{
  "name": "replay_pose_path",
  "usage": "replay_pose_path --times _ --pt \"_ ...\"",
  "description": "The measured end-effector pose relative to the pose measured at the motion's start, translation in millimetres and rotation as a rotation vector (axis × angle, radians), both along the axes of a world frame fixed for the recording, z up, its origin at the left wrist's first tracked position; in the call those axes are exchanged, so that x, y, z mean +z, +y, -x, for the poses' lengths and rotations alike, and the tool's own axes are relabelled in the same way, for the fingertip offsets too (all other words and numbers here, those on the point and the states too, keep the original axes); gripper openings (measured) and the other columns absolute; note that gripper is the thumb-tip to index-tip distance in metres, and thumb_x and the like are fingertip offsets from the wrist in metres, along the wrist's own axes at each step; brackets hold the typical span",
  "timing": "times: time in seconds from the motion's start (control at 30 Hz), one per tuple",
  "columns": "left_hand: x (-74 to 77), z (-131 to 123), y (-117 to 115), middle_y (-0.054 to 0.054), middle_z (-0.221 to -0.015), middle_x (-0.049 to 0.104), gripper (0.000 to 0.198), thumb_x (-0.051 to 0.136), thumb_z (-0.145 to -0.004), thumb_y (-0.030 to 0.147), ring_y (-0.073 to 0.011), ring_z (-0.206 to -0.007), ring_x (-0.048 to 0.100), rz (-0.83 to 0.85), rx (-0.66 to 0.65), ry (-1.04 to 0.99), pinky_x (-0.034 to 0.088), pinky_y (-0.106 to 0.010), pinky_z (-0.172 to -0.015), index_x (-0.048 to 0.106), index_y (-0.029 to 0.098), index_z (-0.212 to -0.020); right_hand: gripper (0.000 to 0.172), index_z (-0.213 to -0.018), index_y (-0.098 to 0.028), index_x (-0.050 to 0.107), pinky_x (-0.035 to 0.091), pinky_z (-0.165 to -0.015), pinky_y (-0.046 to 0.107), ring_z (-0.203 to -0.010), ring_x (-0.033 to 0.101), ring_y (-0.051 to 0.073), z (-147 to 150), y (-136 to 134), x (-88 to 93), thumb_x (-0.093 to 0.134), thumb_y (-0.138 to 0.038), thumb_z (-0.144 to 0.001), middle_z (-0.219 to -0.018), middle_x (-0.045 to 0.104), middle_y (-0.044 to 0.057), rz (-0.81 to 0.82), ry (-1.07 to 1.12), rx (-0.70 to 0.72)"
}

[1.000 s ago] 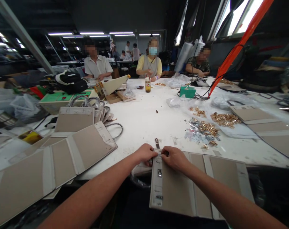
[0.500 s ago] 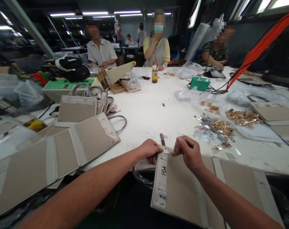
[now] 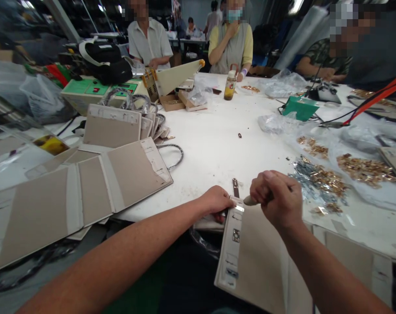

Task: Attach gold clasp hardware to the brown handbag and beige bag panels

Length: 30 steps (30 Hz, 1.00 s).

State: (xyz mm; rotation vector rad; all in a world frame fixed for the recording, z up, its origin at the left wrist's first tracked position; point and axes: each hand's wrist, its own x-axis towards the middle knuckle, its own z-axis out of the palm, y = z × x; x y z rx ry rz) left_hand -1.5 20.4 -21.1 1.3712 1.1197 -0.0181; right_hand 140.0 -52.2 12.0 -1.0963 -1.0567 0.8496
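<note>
1. Left hand [image 3: 216, 201] pinches the corner of a board [image 3: 263, 257], likely steadying it near a metal plate [image 3: 239, 208].
2. Right hand [image 3: 279, 196] is closed, apparently around a blunt tool [image 3: 250, 200].
3. Board overhangs the table [image 3: 214, 152], perhaps for reach.

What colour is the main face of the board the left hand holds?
The board is mostly beige, with a paler strip; best in the head view.

I can't read a word or number from here; the bottle [image 3: 230, 86], top of the frame, right of centre, bears coloured marks (too small and blurred, frankly).
</note>
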Motion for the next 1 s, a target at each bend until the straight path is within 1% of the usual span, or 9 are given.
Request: replay_pose_path --times 0.13,0.2,0.3,0.4,0.47,0.6,0.8,0.87,1.0 --pt "-4.3 5 1 0.004 -0.046 0.055 0.028 0.066 -0.086 0.029 -0.018 -0.041 0.062 0.009 -0.011 -0.072 0.052 -0.027 -0.043 0.051 0.019 -0.066 0.05 -0.053 -0.023 0.048 0.037 -0.048 0.029 -0.046 0.043 0.013 2 -6 -5.0 0.061 -0.044 -0.096 -0.049 0.048 -0.002 0.06 -0.129 0.047" --pt "-5.4 8 0 0.005 -0.047 0.054 0.026 0.065 -0.088 0.03 -0.0161 -0.042 0.063 0.015 -0.017 -0.098 0.053 -0.025 -0.046 0.053 0.019 -0.068 0.051 -0.052 -0.022 0.049 0.038 -0.05 0.029 -0.047 0.044 0.013 5 -7 -3.7 0.061 -0.044 -0.097 -0.049 0.049 -0.001 0.1 -0.197 0.076" --pt "-6.0 11 -1 0.004 -0.049 0.057 0.021 0.063 -0.09 0.028 -0.0144 -0.044 0.063 0.012 -0.032 -0.113 0.054 -0.023 -0.049 0.057 0.017 -0.072 0.053 -0.051 -0.022 0.049 0.038 -0.05 0.029 -0.046 0.044 0.013 9 -3 8.4 0.061 -0.047 -0.097 -0.048 0.049 -0.002 0.083 -0.229 0.1" --pt "-6.6 13 -2 0.002 -0.049 0.059 0.02 0.061 -0.089 0.026 -0.0166 -0.045 0.064 -0.002 -0.059 -0.135 0.053 -0.025 -0.048 0.061 0.016 -0.072 0.054 -0.052 -0.022 0.048 0.038 -0.05 0.028 -0.045 0.044 0.012 17 4 20.9 0.06 -0.048 -0.097 -0.048 0.049 -0.002 0.011 -0.191 0.132" --pt "-6.9 14 -1 0.0 -0.049 0.06 0.021 0.06 -0.088 0.025 -0.0182 -0.045 0.064 -0.017 -0.068 -0.147 0.053 -0.026 -0.047 0.063 0.015 -0.07 0.053 -0.052 -0.022 0.049 0.038 -0.05 0.028 -0.047 0.045 0.012 21 7 22.7 0.06 -0.048 -0.097 -0.05 0.051 -0.001 0.034 -0.242 0.172" --pt "-6.4 15 -2 0.0 -0.046 0.058 0.021 0.059 -0.086 0.021 -0.0182 -0.043 0.063 -0.032 -0.049 -0.144 0.052 -0.026 -0.045 0.061 0.016 -0.066 0.054 -0.05 -0.021 0.05 0.036 -0.051 0.029 -0.048 0.045 0.012 18 3 18.9 0.058 -0.043 -0.098 -0.048 0.05 -0.001 0.171 -0.381 0.194" --pt "-3.2 13 -6 0.0 -0.047 0.059 0.021 0.062 -0.086 0.022 -0.0178 -0.041 0.061 -0.027 -0.022 -0.107 0.051 -0.026 -0.044 0.061 0.016 -0.066 0.05 -0.054 -0.022 0.048 0.037 -0.052 0.029 -0.049 0.045 0.012 13 -2 14.9 0.057 -0.041 -0.099 -0.051 0.049 -0.002 -0.032 -0.167 0.17" --pt "-2.1 11 -8 0.002 -0.047 0.058 0.021 0.062 -0.087 0.022 -0.0167 -0.041 0.061 -0.043 0.001 -0.084 0.052 -0.026 -0.045 0.059 0.016 -0.067 0.05 -0.053 -0.022 0.048 0.036 -0.052 0.028 -0.048 0.045 0.012 12 -6 8.4 0.056 -0.041 -0.098 -0.05 0.048 -0.002 -0.015 -0.17 0.151" --pt "0.4 11 -14 0.003 -0.048 0.055 0.021 0.06 -0.089 0.025 -0.0157 -0.04 0.06 -0.104 0.005 -0.047 0.051 -0.026 -0.045 0.058 0.017 -0.07 0.053 -0.05 -0.021 0.047 0.038 -0.055 0.028 -0.049 0.046 0.013 -3 -28 1.5 0.054 -0.043 -0.098 -0.048 0.049 -0.002 0.098 -0.336 0.111"
